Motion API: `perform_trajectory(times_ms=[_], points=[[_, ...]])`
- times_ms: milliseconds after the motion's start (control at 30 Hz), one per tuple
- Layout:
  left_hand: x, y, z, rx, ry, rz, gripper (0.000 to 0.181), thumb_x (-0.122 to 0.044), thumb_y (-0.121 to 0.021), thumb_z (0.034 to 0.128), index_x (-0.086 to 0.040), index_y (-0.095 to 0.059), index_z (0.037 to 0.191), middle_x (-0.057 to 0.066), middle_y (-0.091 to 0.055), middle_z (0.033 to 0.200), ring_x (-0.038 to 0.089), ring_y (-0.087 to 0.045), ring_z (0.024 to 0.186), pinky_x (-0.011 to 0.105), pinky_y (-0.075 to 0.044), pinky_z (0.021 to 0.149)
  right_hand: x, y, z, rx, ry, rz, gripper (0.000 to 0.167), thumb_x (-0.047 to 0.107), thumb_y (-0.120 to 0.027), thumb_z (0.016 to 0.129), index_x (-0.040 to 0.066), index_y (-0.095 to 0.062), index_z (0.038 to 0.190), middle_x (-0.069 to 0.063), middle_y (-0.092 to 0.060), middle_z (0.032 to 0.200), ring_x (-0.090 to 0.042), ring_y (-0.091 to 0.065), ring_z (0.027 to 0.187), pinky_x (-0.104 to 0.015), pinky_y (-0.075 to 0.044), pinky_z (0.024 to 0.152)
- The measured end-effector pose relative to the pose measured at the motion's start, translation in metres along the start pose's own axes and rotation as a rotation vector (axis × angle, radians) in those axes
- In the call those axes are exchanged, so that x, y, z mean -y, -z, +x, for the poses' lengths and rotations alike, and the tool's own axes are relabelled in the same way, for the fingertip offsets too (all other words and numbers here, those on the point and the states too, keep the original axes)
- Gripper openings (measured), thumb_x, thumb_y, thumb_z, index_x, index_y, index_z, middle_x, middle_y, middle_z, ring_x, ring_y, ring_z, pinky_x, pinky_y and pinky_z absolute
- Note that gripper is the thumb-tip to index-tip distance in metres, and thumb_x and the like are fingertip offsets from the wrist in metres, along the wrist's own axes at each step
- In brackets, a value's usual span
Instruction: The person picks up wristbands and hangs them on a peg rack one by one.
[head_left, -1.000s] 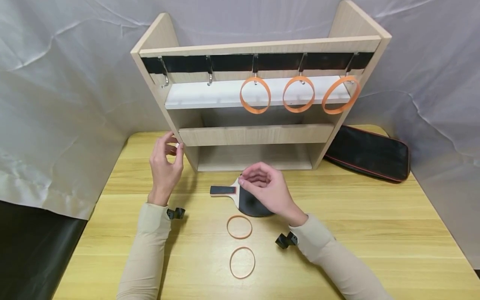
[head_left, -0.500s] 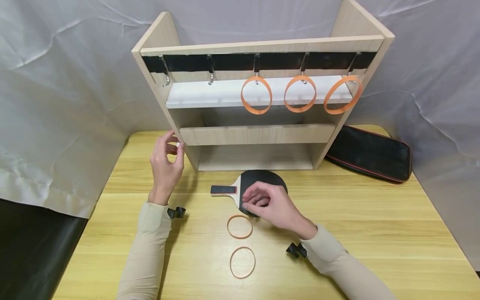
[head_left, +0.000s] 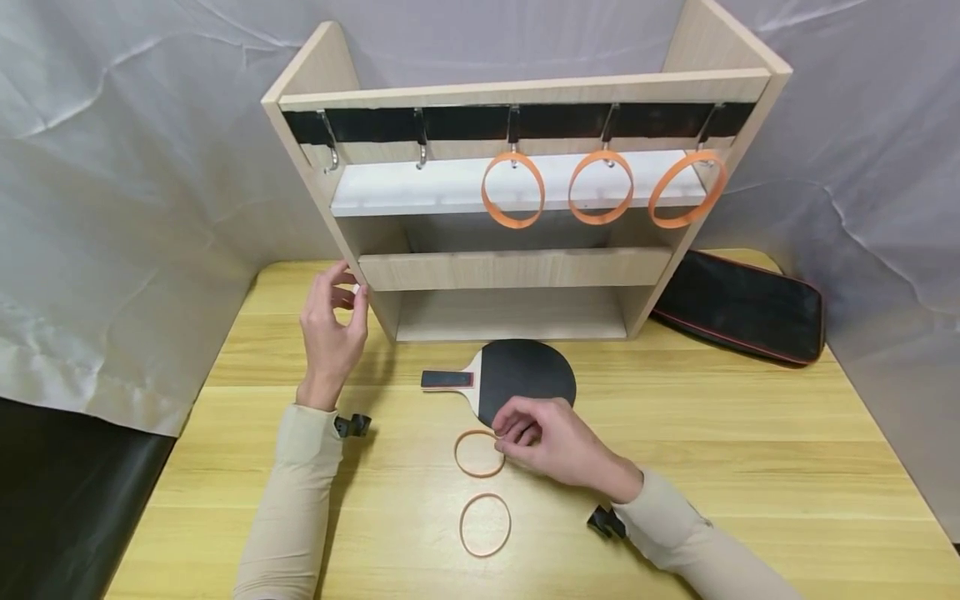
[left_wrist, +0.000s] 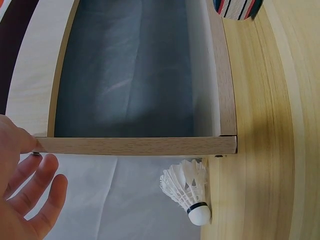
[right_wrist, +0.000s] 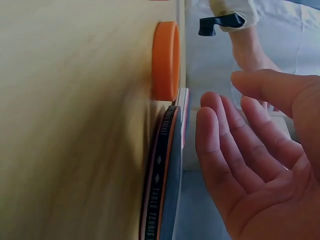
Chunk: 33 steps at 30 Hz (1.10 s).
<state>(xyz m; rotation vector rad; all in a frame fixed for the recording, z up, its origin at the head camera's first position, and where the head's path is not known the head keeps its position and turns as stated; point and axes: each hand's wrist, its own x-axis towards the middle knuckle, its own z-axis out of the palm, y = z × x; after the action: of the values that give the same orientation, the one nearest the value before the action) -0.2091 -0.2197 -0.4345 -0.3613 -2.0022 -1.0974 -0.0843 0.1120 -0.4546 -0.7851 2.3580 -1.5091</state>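
Note:
My left hand (head_left: 330, 333) holds the front edge of the wooden shelf's left side panel (left_wrist: 135, 145), thumb on the edge and several fingers beyond it. My right hand (head_left: 558, 442) hovers over the table with loosely bent fingers and nothing in them. Just left of its fingertips lies an orange ring (head_left: 457, 458), also seen standing out in the right wrist view. A second orange ring (head_left: 461, 533) lies nearer the front. Partly behind the right hand is a table tennis bat (head_left: 525, 371) with a black face, its handle pointing left.
The wooden shelf (head_left: 517, 271) carries several hooks; orange rings (head_left: 483, 196) hang from the three rightmost. A black case (head_left: 738, 304) leans at its right. Outside its left panel, a shuttlecock (left_wrist: 186, 187) lies on the table (head_left: 750, 467).
My right hand has drawn back from over the bat toward the front and slightly right, coming beside the upper loose ring and uncovering the bat's face. The left hand has stayed at the panel.

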Motion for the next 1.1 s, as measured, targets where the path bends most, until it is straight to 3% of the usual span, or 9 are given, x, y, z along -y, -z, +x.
perform_trajectory(times_ms=[467,933,1100], points=[[-0.001,0.000,0.001,0.003,0.001,-0.003,0.034,0.002,-0.071,0.1021,0.005,-0.066,0.135,0.026,-0.073,0.110,0.036,-0.070,0.077,0.006,-0.052,0.079,-0.010,-0.003,-0.011,0.075,-0.054,-0.018,0.015,0.003,-0.083,0.095,0.005,-0.075,0.108,0.001,-0.080,0.093,-0.005,-0.076,0.084,-0.024,-0.067,0.075],[0.000,-0.001,-0.001,0.004,0.011,-0.001,0.033,0.003,-0.070,0.1023,0.005,-0.065,0.135,0.027,-0.073,0.110,0.038,-0.069,0.077,0.006,-0.051,0.079,-0.010,-0.010,-0.011,0.051,-0.057,-0.080,0.011,0.006,-0.083,0.096,0.008,-0.076,0.104,0.002,-0.078,0.090,-0.003,-0.073,0.079,-0.022,-0.065,0.072],[0.000,0.000,-0.001,0.004,0.018,-0.001,0.034,0.003,-0.070,0.1021,0.005,-0.065,0.136,0.026,-0.073,0.110,0.038,-0.069,0.077,0.007,-0.052,0.078,-0.012,-0.012,-0.012,0.054,-0.015,-0.137,0.006,0.008,-0.082,0.096,0.008,-0.079,0.101,0.003,-0.077,0.087,0.001,-0.070,0.077,-0.019,-0.063,0.070]])
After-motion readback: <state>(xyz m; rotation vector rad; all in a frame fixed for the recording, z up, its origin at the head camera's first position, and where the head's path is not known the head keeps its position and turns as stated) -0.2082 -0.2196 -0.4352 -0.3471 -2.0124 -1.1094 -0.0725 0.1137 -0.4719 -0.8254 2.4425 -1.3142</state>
